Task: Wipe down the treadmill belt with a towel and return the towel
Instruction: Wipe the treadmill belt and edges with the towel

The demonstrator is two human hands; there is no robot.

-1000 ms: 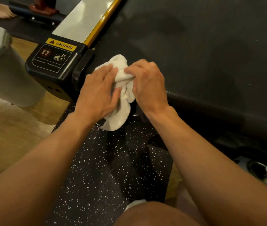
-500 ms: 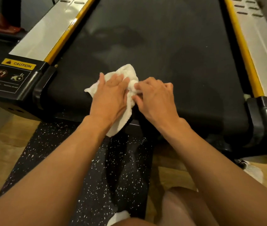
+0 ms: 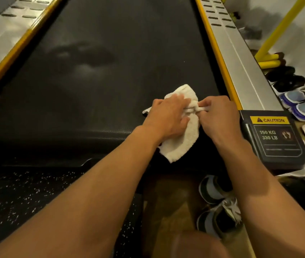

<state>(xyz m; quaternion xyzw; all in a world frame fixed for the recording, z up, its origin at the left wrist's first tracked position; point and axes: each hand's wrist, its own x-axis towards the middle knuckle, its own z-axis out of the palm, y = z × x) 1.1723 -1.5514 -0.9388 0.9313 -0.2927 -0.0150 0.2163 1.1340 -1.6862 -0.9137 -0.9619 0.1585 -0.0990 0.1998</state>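
- Both hands and the towel (image 3: 180, 138) have travelled across the rear end of the treadmill belt (image 3: 110, 71), from beside the left caution-labelled end cap to just short of the right end cap (image 3: 274, 138) (the camera has swung right with them).
- Nearest the camera, two forearms reach forward over a speckled floor mat (image 3: 17, 202) and a pair of blue-and-grey shoes (image 3: 216, 205) lying on the wooden floor.
- At the belt's rear edge, the left hand (image 3: 166, 116) lies flat with fingers spread, pressing the towel down; the right hand (image 3: 216, 116) is curled, pinching a bunched fold of cloth at the towel's right side.
- The towel is white terry, crumpled, not folded square: its far lobe rests on the belt, its near corner hangs past the rear roller edge.
- Judged from this, the wiping step is under way, working the back strip of the belt; returning the towel is not yet begun.
- The next move likely calls for a stroke back leftward or farther up the belt, keeping flat pressure so the cloth does not ball up.
- Farther off, the belt shows dull smeared patches (image 3: 84, 54) around its middle, probably still to be wiped.
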